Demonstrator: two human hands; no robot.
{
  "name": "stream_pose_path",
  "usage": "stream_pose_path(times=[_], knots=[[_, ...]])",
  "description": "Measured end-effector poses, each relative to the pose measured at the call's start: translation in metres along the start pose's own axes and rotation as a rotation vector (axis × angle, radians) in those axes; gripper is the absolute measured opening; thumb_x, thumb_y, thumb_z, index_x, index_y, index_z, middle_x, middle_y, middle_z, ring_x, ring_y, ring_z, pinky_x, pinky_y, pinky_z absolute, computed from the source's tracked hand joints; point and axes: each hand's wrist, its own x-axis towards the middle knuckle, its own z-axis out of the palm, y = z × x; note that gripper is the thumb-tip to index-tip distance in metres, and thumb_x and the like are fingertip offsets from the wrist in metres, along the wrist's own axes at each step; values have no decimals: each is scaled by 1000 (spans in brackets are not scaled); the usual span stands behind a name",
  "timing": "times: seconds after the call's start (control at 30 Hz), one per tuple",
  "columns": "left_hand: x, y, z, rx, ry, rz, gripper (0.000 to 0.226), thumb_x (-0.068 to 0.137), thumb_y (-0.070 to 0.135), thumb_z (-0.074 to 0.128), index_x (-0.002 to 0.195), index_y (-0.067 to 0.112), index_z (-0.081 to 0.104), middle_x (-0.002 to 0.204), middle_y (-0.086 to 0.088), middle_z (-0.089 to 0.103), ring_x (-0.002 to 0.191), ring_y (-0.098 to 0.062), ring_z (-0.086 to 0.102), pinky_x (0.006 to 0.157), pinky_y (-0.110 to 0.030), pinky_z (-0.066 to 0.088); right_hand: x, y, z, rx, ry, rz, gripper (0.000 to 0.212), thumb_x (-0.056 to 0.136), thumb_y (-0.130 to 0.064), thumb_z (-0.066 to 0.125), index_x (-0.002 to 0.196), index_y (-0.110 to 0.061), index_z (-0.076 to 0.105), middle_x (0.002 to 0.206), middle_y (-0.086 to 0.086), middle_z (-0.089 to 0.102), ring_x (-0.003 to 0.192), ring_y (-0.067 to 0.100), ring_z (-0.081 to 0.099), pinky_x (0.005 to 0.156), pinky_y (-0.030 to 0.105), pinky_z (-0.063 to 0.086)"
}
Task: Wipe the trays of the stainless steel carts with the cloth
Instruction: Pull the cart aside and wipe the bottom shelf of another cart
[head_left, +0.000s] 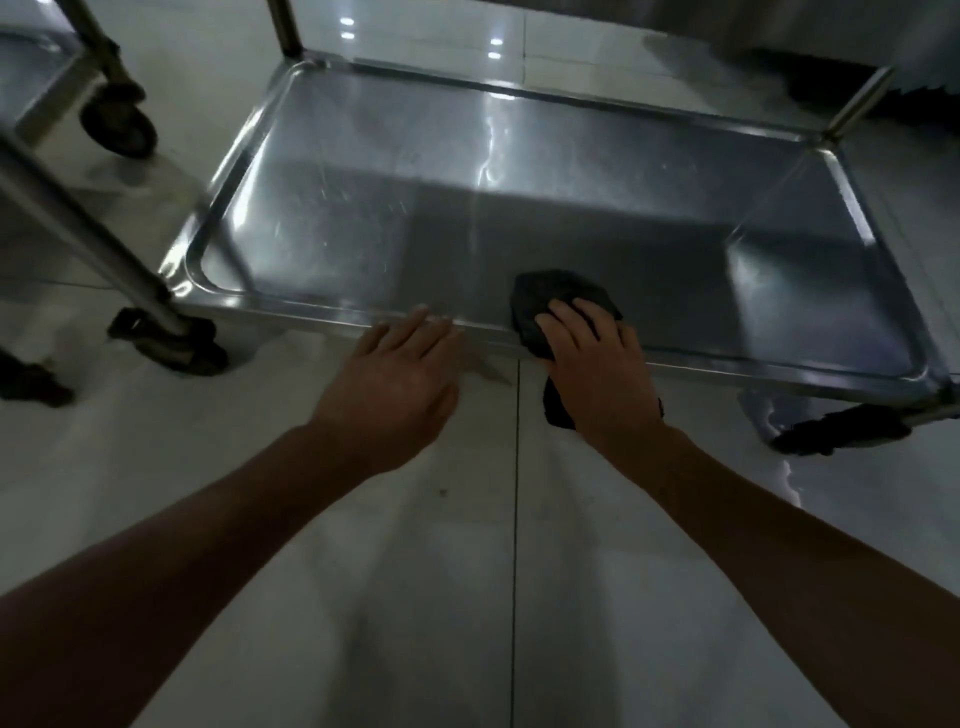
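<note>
A low stainless steel tray (519, 171) of a cart fills the upper middle of the view, close to the floor. A dark cloth (545, 299) lies over the tray's near rim, part inside the tray and part hanging below. My right hand (592, 358) lies on top of the cloth and presses it against the rim, fingers spread over it. My left hand (395, 374) is to the left, its straight fingertips touching the same near rim and holding nothing.
Cart posts stand at the tray's corners, with black casters at the front left (166, 338) and front right (841, 428). A second cart's tray edge, leg and wheel (119, 124) are at the upper left. White glossy floor tiles (467, 571) lie below.
</note>
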Motion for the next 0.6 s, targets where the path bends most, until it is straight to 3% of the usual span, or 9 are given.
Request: stream_pose_path(times=[0.2,0.33,0.6], knots=[[-44,16,-20,-130,-67,-98,58,97,44,39,148,18,34,156,-6,34,148,-25,21,116,-47,25,-9,-20,-41,158,-50,3,51,84,-8,75,131,-10,57,137,11,58,130,36,50,101,53,47],[-65,16,-66,-165,-174,-226,60,99,46,36,153,23,23,162,0,20,150,-21,11,120,-44,16,-16,-32,-103,254,-138,-9,45,91,-10,67,135,-9,55,141,11,55,135,35,44,105,54,42],[-118,5,-216,-204,-202,-368,56,100,43,39,151,20,30,159,-3,30,149,-24,19,118,-46,23,3,-61,-248,329,-253,-140,39,97,-24,60,134,-12,53,138,6,55,134,30,45,106,49,41]])
